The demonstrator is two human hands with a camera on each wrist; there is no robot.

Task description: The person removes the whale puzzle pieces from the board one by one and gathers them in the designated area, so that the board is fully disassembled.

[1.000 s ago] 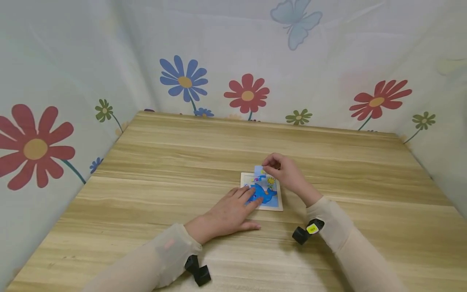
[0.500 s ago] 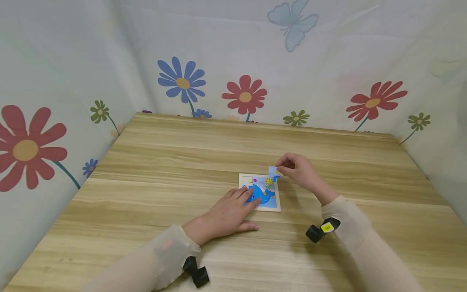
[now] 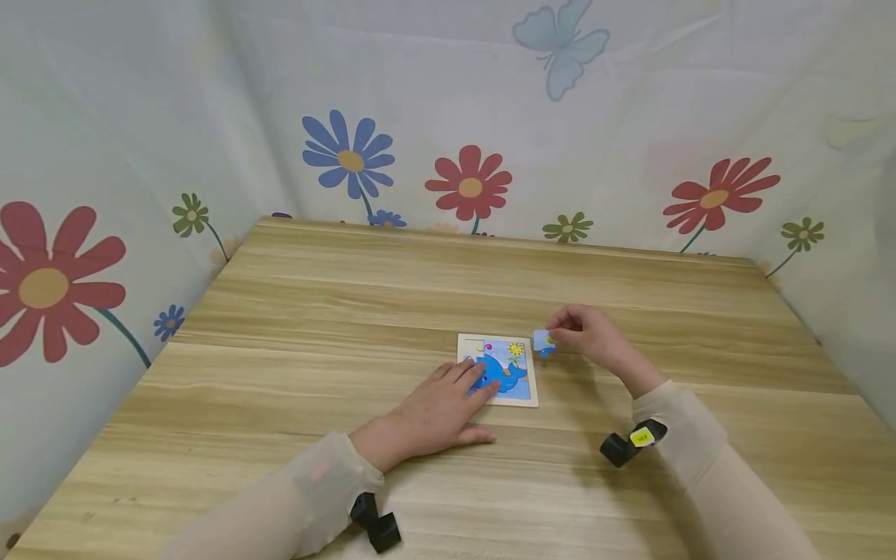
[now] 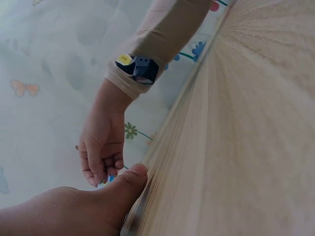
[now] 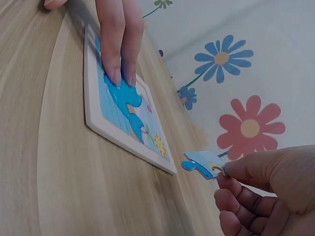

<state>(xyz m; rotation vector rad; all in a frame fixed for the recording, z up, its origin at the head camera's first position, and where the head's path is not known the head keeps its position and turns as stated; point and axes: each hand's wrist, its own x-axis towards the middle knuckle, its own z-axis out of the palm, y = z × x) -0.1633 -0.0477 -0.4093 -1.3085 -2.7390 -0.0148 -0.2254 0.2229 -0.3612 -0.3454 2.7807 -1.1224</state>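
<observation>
A jigsaw puzzle [image 3: 516, 384] with a blue whale and a yellow flower lies in a pale wooden frame on the table. My left hand [image 3: 437, 412] rests on its left part, fingers extended over the whale and covering some of the picture. Just off the frame's upper right corner, my right hand [image 3: 591, 336] pinches a light blue puzzle piece [image 5: 202, 164] between thumb and index finger. That piece is held above the table, apart from the frame. In the left wrist view, the right hand mostly hides it.
The wooden table [image 3: 336, 311] spreads around the puzzle on all sides. A white curtain [image 3: 434, 78] printed with flowers and a butterfly hangs behind the table and along its sides. Each wrist carries a small black camera [image 3: 616, 449].
My right hand has carried the puzzle piece rightward from above the frame's top edge to beyond its right side, slightly lower. The left hand stays on the puzzle.
</observation>
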